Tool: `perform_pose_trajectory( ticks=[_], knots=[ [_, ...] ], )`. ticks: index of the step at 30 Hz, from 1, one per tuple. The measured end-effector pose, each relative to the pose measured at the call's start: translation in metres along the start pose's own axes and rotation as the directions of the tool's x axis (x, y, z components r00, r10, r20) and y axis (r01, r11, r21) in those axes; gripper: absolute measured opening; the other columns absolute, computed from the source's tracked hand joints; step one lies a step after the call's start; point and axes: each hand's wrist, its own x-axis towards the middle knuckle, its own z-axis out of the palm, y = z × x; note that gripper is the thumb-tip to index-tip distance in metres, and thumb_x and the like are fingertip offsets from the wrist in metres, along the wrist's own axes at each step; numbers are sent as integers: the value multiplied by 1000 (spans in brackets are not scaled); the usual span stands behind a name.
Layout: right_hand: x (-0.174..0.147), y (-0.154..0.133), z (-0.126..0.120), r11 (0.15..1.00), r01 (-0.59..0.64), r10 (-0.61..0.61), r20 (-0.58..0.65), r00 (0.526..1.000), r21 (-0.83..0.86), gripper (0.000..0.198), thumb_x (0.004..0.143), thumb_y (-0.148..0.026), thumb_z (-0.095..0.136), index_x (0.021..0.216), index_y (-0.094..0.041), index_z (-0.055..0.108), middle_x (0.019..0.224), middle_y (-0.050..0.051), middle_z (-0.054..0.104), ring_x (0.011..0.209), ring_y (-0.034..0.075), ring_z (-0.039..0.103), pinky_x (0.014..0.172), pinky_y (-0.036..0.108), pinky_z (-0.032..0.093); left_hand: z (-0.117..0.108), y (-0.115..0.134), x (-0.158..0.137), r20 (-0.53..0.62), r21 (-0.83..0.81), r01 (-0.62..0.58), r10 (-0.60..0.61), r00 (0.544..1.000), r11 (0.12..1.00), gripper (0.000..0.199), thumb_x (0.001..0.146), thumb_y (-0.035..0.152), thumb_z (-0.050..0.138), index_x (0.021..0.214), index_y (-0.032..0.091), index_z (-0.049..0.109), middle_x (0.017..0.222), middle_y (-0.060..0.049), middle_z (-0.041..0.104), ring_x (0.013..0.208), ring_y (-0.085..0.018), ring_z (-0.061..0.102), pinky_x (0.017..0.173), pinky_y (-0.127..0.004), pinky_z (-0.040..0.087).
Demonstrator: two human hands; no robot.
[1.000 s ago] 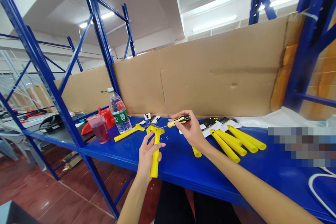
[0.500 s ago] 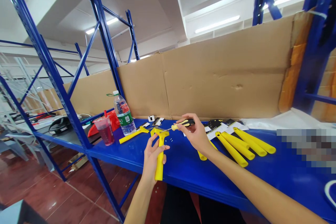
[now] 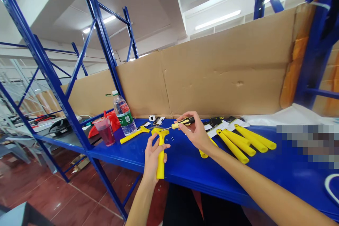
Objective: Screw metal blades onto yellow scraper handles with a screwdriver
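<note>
My left hand (image 3: 153,155) is wrapped round the handle of a yellow scraper (image 3: 160,166), its T-shaped head pointing away from me. In my right hand (image 3: 196,135) is a screwdriver (image 3: 186,122) with a black and cream handle, gripped between thumb and fingers. The thin shaft reaches left to the scraper's head; whether the tip sits in a screw is too small to tell. Beside the head, a few tiny screws (image 3: 172,138) lie on the blue tabletop (image 3: 182,169). Another yellow scraper (image 3: 134,136) rests to the left.
Several yellow handles (image 3: 233,147) lie fanned out on the right, near black and white packets (image 3: 219,126). At the left stand a water bottle (image 3: 124,114) and a cup of red drink (image 3: 106,132). A cardboard panel (image 3: 212,81) closes off the back; blue rack posts (image 3: 51,67) rise at the left.
The view has shifted slightly. Both hands keep their grips, and the screwdriver still reaches the scraper's head, its handle turned or tilted a little.
</note>
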Motion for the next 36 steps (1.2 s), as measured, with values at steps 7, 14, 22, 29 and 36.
perform_pose_trajectory(
  ticks=[7, 14, 22, 29, 36],
  knots=[
    [2, 0, 2, 997, -64, 64, 11, 998, 43, 45, 89, -58, 88, 107, -30, 58, 107, 6, 79, 91, 27, 81, 80, 48, 72, -4, -1, 3, -6, 23, 3, -3, 1000, 1000, 83, 72, 30, 95, 144, 27, 54, 122, -10, 72, 94, -25, 80, 44, -19, 42],
    [2, 1, 0, 996, -7, 1, 69, 998, 91, 46, 95, -55, 82, 122, -32, 53, 122, 8, 78, 108, 28, 80, 92, 50, 70, -2, -1, 2, -1, 26, -22, 22, 1000, 999, 80, 73, 28, 94, 144, 28, 55, 131, -12, 73, 95, -24, 80, 45, -18, 41],
    [4, 1, -2, 998, -20, 21, -11, 1000, 57, 46, 92, -54, 85, 114, -30, 53, 110, 4, 77, 92, 24, 80, 83, 45, 70, 2, 1, -2, 11, 53, -21, 21, 1000, 998, 82, 74, 28, 93, 146, 28, 55, 138, -14, 71, 95, -25, 80, 45, -19, 42],
    [3, 1, 0, 995, -88, 88, 3, 996, 37, 48, 87, -59, 89, 108, -30, 57, 103, 4, 79, 81, 26, 80, 77, 48, 71, 0, 1, -1, -5, 57, -21, 21, 1000, 998, 82, 74, 28, 93, 147, 29, 55, 136, -13, 71, 94, -23, 80, 46, -18, 40],
    [1, -4, 2, 989, -13, 6, 54, 999, 145, 44, 94, -53, 84, 117, -31, 53, 123, 7, 78, 110, 27, 80, 88, 47, 71, 1, 2, -1, 6, 63, -18, 18, 1000, 998, 85, 75, 28, 93, 150, 28, 53, 136, -14, 70, 97, -26, 81, 45, -19, 41]
  ],
)
